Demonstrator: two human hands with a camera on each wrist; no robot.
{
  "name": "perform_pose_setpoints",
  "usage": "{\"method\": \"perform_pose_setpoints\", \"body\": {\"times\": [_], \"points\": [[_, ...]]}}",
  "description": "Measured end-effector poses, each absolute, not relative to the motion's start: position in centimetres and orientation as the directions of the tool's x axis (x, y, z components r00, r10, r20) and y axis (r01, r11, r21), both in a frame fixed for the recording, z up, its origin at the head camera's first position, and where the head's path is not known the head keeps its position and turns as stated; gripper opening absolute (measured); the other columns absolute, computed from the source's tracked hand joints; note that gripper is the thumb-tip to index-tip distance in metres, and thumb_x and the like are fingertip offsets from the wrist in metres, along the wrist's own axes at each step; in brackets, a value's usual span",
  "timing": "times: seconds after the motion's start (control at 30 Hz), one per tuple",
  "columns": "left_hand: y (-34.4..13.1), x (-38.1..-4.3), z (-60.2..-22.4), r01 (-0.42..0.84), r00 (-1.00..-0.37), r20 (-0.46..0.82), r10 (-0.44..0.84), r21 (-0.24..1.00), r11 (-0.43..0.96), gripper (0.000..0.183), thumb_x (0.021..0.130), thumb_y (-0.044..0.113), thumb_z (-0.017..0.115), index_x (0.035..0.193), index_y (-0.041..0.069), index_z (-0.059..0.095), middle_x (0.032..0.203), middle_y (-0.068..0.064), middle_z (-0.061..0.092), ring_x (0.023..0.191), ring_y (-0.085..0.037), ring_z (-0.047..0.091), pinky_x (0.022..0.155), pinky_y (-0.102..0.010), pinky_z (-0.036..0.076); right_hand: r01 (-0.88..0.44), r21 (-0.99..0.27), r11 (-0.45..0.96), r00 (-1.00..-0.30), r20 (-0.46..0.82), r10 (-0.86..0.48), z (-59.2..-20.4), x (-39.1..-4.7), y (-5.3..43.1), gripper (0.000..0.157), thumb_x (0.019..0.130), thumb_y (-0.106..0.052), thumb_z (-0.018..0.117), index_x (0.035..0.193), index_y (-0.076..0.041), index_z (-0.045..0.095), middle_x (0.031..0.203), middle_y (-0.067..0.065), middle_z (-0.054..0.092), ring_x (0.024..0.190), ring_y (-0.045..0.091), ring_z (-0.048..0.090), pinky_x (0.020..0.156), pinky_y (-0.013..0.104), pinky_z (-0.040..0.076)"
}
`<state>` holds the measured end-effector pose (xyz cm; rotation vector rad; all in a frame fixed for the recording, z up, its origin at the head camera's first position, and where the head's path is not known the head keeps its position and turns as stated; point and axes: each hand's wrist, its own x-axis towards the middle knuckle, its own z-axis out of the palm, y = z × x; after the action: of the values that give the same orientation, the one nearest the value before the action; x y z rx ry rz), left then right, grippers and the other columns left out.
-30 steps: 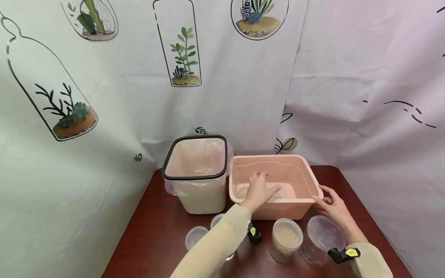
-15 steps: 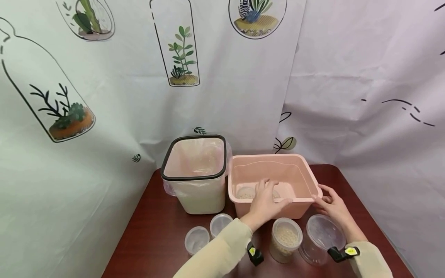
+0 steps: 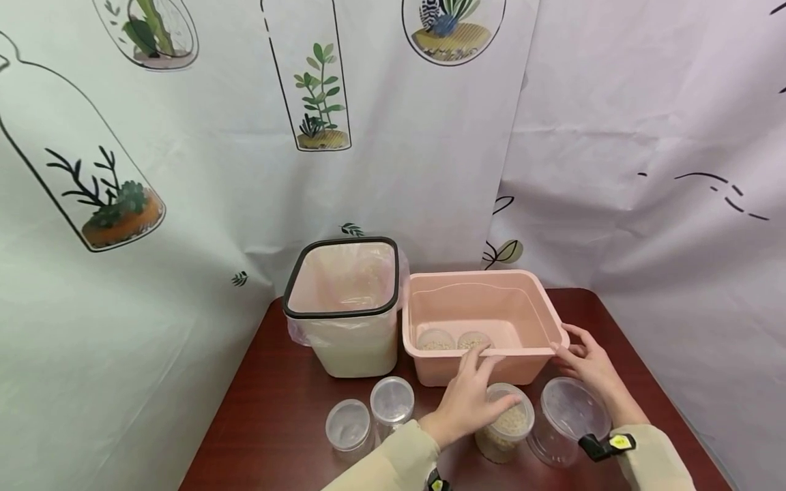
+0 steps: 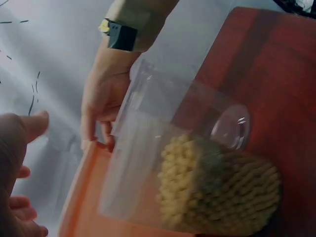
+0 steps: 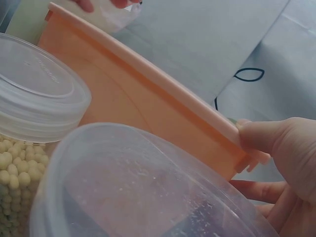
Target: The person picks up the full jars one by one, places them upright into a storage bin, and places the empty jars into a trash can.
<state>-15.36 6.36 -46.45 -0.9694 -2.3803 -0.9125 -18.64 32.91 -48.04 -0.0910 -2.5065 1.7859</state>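
My left hand [image 3: 469, 402] hovers over a lidded clear jar of pale yellow beans [image 3: 505, 436], fingers spread and holding nothing. In the left wrist view it shows at the left edge, apart from the bean jar [image 4: 217, 187]. My right hand [image 3: 592, 372] grips the front right corner of a pink plastic basin [image 3: 485, 368], its thumb over the rim in the right wrist view. Two round containers [image 3: 437, 339] with pale contents sit inside the basin near its front wall. A wider clear lidded jar [image 3: 574, 416] stands just below my right hand, beside the bean jar.
A white bin [image 3: 362, 348] with a black rim and a plastic liner stands left of the basin. Two smaller clear jars [image 3: 348, 426] stand on the dark red table [image 3: 245, 423] in front of it. Patterned cloth [image 3: 417, 184] hangs behind.
My left hand has come out of the basin, moving back toward me to above the bean jar, uncovering the two containers inside. My right hand has stayed on the corner.
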Motion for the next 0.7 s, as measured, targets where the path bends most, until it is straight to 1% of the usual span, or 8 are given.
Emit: {"method": "perform_pose_setpoints", "body": {"times": [0.1, 0.23, 0.37, 0.53, 0.7], "points": [[6.2, -15.0, -47.3, 0.752, -0.65, 0.589, 0.479, 0.411, 0.515, 0.062, 0.077, 0.048, 0.072, 0.124, 0.013, 0.053, 0.137, -0.008, 0.037, 0.124, -0.02, 0.04, 0.087, -0.023, 0.045, 0.013, -0.942, 0.335, -0.996, 0.016, 0.085, -48.0, -18.7, 33.0, 0.069, 0.091, -0.028, 0.061, 0.143, -0.004, 0.023, 0.114, 0.034, 0.055, 0.084, 0.021, 0.067, 0.07, 0.035, 0.054], [6.2, -14.6, -48.2, 0.756, -0.646, 0.599, 0.473, 0.416, 0.505, 0.061, 0.077, 0.05, 0.07, 0.124, 0.015, 0.053, 0.137, -0.008, 0.04, 0.123, -0.016, 0.041, 0.085, -0.019, 0.044, 0.014, -0.943, 0.331, -0.996, 0.015, 0.085, -48.0, -18.7, 33.1, 0.068, 0.091, -0.027, 0.061, 0.142, -0.004, 0.024, 0.111, 0.032, 0.057, 0.083, 0.021, 0.067, 0.069, 0.033, 0.054], [6.1, -14.0, -49.2, 0.743, -0.664, 0.581, 0.47, 0.441, 0.504, 0.065, 0.075, 0.051, 0.072, 0.127, 0.018, 0.051, 0.136, -0.005, 0.04, 0.12, -0.016, 0.043, 0.08, -0.018, 0.045, 0.02, -0.948, 0.318, -0.996, 0.008, 0.087, -48.0, -18.6, 33.1, 0.067, 0.091, -0.025, 0.061, 0.142, -0.003, 0.024, 0.11, 0.03, 0.058, 0.083, 0.021, 0.067, 0.07, 0.034, 0.054], [6.3, -13.4, -50.5, 0.711, -0.702, 0.532, 0.473, 0.493, 0.502, 0.074, 0.071, 0.055, 0.074, 0.13, 0.021, 0.046, 0.137, 0.0, 0.037, 0.121, -0.015, 0.04, 0.08, -0.022, 0.046, 0.021, -0.947, 0.321, -0.996, 0.008, 0.09, -48.0, -18.7, 33.0, 0.067, 0.091, -0.025, 0.062, 0.142, -0.004, 0.024, 0.111, 0.031, 0.057, 0.084, 0.024, 0.067, 0.071, 0.036, 0.054], [6.4, -13.0, -51.5, 0.674, -0.739, 0.503, 0.448, 0.552, 0.491, 0.077, 0.067, 0.055, 0.076, 0.13, 0.023, 0.046, 0.138, 0.001, 0.035, 0.121, -0.016, 0.04, 0.071, -0.027, 0.049, 0.022, -0.937, 0.348, -0.996, 0.011, 0.093, -48.1, -18.8, 32.9, 0.067, 0.091, -0.026, 0.061, 0.142, -0.005, 0.024, 0.113, 0.033, 0.055, 0.086, 0.027, 0.067, 0.071, 0.037, 0.054]]}}
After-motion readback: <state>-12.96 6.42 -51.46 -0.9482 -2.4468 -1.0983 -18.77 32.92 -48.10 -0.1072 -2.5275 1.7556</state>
